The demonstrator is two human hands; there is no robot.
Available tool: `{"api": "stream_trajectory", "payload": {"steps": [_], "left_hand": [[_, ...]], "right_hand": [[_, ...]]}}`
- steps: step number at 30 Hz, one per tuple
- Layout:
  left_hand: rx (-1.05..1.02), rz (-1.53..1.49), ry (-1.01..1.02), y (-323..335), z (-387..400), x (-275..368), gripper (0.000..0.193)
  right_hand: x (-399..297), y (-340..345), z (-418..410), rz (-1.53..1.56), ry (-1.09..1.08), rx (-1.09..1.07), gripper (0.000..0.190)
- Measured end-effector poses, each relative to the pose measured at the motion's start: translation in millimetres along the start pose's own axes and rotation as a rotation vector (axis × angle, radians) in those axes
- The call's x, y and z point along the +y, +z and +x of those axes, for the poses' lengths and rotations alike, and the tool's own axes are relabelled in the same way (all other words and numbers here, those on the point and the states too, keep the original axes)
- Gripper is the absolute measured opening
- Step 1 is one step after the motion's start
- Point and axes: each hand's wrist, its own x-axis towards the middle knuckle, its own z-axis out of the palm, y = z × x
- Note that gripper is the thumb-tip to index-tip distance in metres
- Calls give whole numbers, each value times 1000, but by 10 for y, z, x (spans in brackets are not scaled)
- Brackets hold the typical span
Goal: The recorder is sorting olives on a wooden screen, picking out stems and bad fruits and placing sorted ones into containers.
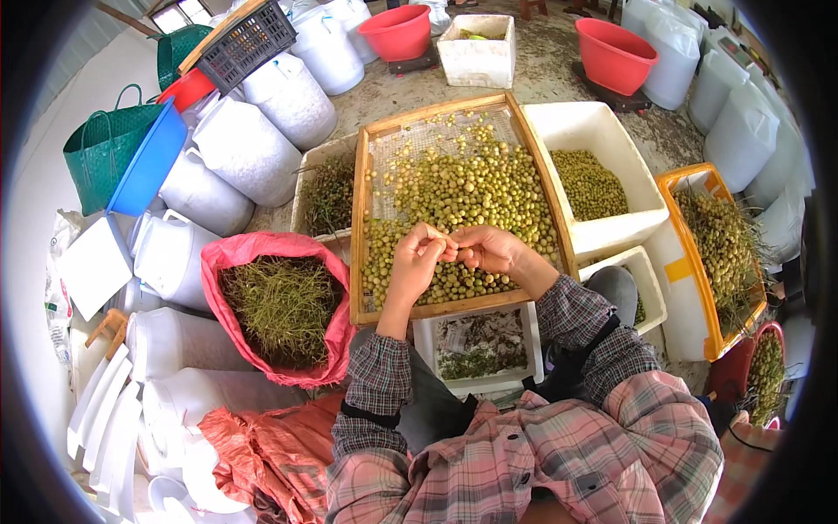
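Over the near half of a wood-framed wire-mesh sieve [564, 245], my left hand [419, 252] and my right hand [488, 249] meet at the fingertips. Both thumbs and forefingers are pinched close together. Anything between them is too small or too covered to make out. Beneath and beyond my hands, small round yellow-green fruits [468, 187] lie spread over the mesh. They are thickest in the middle and to the right, with bare mesh showing at the upper left. The sieve rests across foam boxes, in front of my knees.
A foam box [596, 114] of sorted fruits adjoins the sieve's right side. Further right, an orange-rimmed box [681, 288] holds fruiting stems. At left, a pink sack [213, 275] contains green stalks. Below the sieve sits a white tray [476, 386] with debris. White plastic drums [245, 150] line the left.
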Motion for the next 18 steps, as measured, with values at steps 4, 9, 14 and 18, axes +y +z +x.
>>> {"api": "stream_trajectory", "payload": {"steps": [4, 9, 14, 18], "left_hand": [[-9, 99, 4, 60, -115, -27, 9], [-373, 299, -384, 177, -494, 12, 11], [-483, 828, -140, 107, -688, -228, 16], [-60, 744, -99, 289, -283, 161, 16]], "right_hand": [[-30, -52, 5, 86, -132, 142, 17], [-102, 135, -142, 302, -174, 268, 27], [-109, 242, -291, 292, -176, 178, 47], [-109, 281, -415, 249, -164, 128, 55]]}}
